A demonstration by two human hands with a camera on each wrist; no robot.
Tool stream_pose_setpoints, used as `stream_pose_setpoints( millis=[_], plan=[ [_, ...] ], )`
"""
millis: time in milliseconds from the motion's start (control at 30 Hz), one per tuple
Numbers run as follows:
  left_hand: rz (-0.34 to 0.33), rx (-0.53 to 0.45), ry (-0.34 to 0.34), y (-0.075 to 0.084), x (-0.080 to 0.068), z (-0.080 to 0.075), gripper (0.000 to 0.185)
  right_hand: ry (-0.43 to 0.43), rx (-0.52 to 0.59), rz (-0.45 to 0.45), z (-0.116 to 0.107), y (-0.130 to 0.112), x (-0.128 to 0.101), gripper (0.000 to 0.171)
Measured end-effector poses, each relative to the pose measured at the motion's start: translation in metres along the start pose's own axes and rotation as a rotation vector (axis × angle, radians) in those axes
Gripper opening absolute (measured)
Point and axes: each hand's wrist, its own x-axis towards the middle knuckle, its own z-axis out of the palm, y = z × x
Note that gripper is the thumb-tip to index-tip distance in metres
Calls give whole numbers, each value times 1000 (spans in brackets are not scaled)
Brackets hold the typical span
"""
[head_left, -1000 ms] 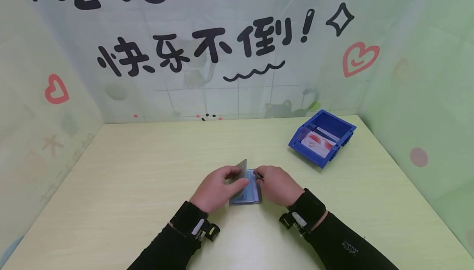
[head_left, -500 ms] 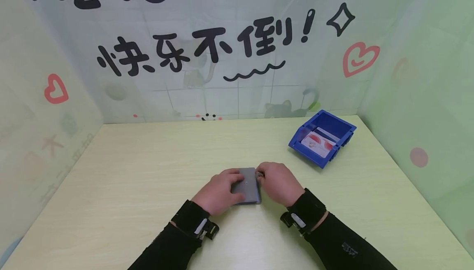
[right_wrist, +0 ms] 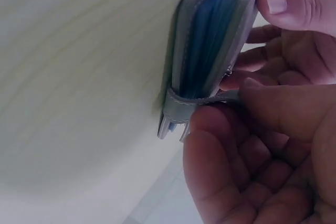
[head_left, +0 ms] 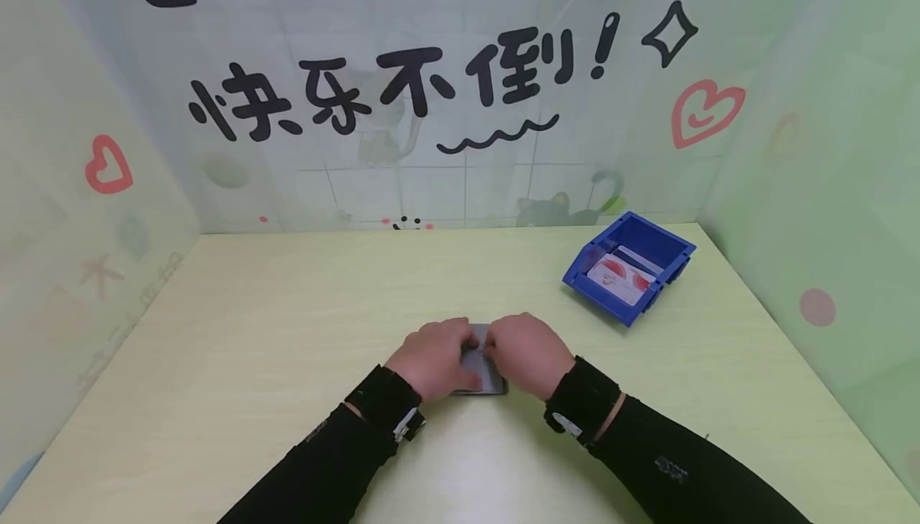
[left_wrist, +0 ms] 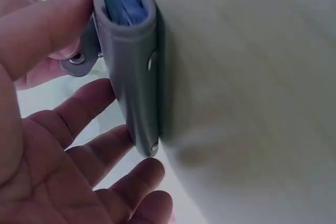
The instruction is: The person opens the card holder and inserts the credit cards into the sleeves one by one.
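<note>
A grey card holder (head_left: 485,368) lies on the table between both hands, its cover folded over. Blue sleeves (right_wrist: 210,48) show between its covers in the right wrist view. My left hand (head_left: 433,358) holds it from the left, thumb on the cover's near edge and other fingers along the spine (left_wrist: 134,77). With thumb and index finger, my right hand (head_left: 528,355) pinches the closing strap (right_wrist: 181,107), which wraps round the open side. The strap end (left_wrist: 80,66) with its metal snap stands just off the cover beside a small stud.
A blue plastic bin (head_left: 628,268) stands at the back right of the pale wooden table (head_left: 302,316), with printed cards (head_left: 620,278) inside. Printed cloth walls (head_left: 460,180) enclose the table at the back and sides.
The card holder's cover, raised a second ago with blue sleeves showing, has folded down flat. My right hand has moved left over the cover, bringing the strap across.
</note>
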Motion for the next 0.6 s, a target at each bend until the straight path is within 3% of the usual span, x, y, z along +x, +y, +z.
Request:
stream_pose_setpoints(
  millis=[233, 600],
  plan=[
    [-31, 69, -16, 4, 1, -4, 57, 52, -206, -115, 2, -4, -3, 26],
    [0, 155, 0, 7, -1, -5, 59, 130, -342, -102, 11, -15, -9, 23]
  ],
)
